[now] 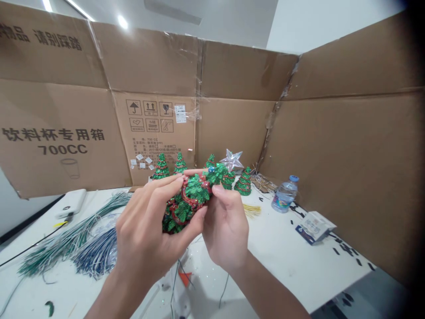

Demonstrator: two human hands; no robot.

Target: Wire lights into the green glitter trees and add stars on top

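Observation:
A small glittery green Christmas tree (194,190) with a red garland is held above the table, tilted with its top to the upper right. My left hand (149,221) wraps round its wider lower part, thumb underneath. My right hand (227,223) closes on the tree near its top, thumb at the front and a finger behind. A small blue bead (211,169) shows near the tip. Thin wires (175,283) hang in view below the hands. Part of the tree's base is hidden by my left hand.
Behind stand several similar small trees (244,182) and a clear star (233,159). Green wires (76,235) and blue wires (94,257) lie left. At right are a water bottle (284,195), a small box (314,227) and black bits. Cardboard walls (232,124) enclose the table's back.

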